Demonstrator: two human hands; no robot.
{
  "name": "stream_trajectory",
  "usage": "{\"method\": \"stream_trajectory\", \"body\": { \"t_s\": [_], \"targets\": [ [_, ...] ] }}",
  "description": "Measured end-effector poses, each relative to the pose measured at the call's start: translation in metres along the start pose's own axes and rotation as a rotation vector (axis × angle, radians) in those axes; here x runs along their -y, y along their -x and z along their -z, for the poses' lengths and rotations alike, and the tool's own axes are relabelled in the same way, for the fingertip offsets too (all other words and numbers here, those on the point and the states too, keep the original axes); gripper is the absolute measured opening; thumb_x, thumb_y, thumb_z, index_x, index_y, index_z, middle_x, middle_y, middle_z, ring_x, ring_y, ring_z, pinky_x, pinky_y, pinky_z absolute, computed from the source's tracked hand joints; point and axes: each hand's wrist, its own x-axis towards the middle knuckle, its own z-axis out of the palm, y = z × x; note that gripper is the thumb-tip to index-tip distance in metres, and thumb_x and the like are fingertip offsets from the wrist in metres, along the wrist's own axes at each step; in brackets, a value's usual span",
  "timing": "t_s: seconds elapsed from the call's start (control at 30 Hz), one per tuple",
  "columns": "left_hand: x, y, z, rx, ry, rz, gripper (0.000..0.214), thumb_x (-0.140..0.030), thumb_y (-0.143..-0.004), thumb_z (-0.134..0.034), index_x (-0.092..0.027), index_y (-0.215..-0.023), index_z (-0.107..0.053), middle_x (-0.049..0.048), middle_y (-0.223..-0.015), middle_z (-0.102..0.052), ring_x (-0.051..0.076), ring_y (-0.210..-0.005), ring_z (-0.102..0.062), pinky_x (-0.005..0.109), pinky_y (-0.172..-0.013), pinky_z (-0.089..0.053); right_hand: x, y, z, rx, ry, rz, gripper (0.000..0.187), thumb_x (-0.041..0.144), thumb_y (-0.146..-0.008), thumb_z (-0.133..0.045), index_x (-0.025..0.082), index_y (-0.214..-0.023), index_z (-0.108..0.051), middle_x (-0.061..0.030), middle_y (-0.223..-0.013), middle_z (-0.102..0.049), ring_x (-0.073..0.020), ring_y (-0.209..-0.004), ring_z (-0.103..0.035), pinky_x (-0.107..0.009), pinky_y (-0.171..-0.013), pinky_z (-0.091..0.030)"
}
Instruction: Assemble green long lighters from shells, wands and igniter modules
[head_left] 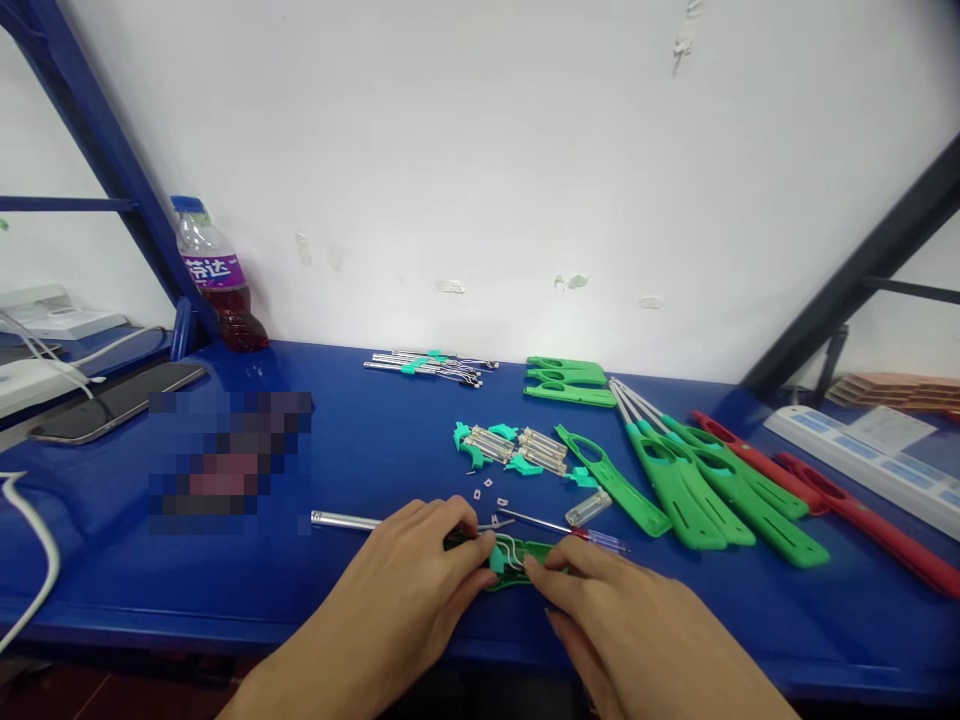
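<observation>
Grip, left hand (412, 565): closed on the left end of an uncovered green shell (536, 551) near the front edge of the desk (360, 440); right hand (619, 590): fingers closed at its right end. Around, left to right: phone (124, 400), bottle (214, 270), metal tube (345, 520), teal parts (523, 466), screwdriver (600, 540) just behind the shell, green handles (679, 490), red handles (862, 520), power strip (885, 472). Desk blue; wall (480, 150) white, chipped in places.

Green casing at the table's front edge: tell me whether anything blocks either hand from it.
Nothing visible does. The left hand and right hand both have fingers on the green casing. White wires lie inside it, and the screwdriver lies just beyond, not between.
</observation>
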Motion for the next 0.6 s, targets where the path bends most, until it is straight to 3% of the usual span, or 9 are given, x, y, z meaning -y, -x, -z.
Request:
{"method": "stream_trajectory", "body": {
  "t_s": [0.13, 0.23, 0.4, 0.5, 0.6],
  "targets": [
    [0.002, 0.001, -0.005, -0.019, 0.038, 0.032, 0.019, -0.01, -0.1, -0.068, -0.023, -0.114, -0.071, 0.0044, -0.112, -0.064, 0.026, -0.088, -0.065, 0.042, -0.075, -0.054, -0.002, -0.007, 0.011, 0.022, -0.063, -0.008, 0.028, 0.01, -0.088, -0.068, 0.026, -0.108, -0.08, -0.0036, -0.101, -0.083, -0.0253, -0.084, -0.081, -0.031, -0.069, -0.058],
    [0.006, 0.004, -0.006, -0.033, 0.087, 0.052, 0.03, -0.01, -0.099, -0.069, -0.026, -0.124, -0.068, 0.007, -0.127, -0.059, 0.025, -0.094, -0.067, 0.042, -0.079, -0.058, -0.002, -0.012, 0.015, 0.045, -0.103, -0.035, 0.023, 0.012, -0.088, -0.071, 0.027, -0.103, -0.081, -0.0032, -0.098, -0.083, -0.0248, -0.084, -0.08, -0.031, -0.073, -0.057],
    [0.02, 0.009, 0.01, -0.067, 0.084, 0.068, 0.047, -0.018, -0.102, -0.067, -0.035, -0.145, -0.059, 0.0042, -0.131, -0.062, 0.025, -0.108, -0.068, 0.041, -0.093, -0.059, -0.006, -0.012, 0.018, 0.046, -0.116, -0.056, 0.019, 0.016, -0.091, -0.07, 0.028, -0.102, -0.08, -0.0029, -0.094, -0.083, -0.0249, -0.081, -0.08, -0.032, -0.071, -0.057],
    [0.032, 0.011, 0.024, -0.111, 0.016, 0.072, 0.035, -0.019, -0.107, -0.055, -0.034, -0.136, -0.068, 0.0029, -0.123, -0.07, 0.024, -0.104, -0.071, 0.039, -0.092, -0.058, -0.01, -0.01, 0.02, 0.02, -0.104, -0.074, 0.018, 0.02, -0.095, -0.069, 0.029, -0.104, -0.081, -0.0027, -0.094, -0.083, -0.0255, -0.077, -0.079, -0.033, -0.066, -0.057],
    [0.04, 0.011, 0.035, -0.076, 0.062, 0.064, 0.03, -0.017, -0.106, -0.051, -0.03, -0.116, -0.076, 0.0019, -0.115, -0.073, 0.021, -0.098, -0.073, 0.032, -0.087, -0.058, -0.013, -0.011, 0.022, -0.026, -0.076, -0.079, 0.022, 0.024, -0.098, -0.067, 0.032, -0.115, -0.08, -0.003, -0.103, -0.084, -0.027, -0.075, -0.079, -0.036, -0.063, -0.057]
  ]
}}
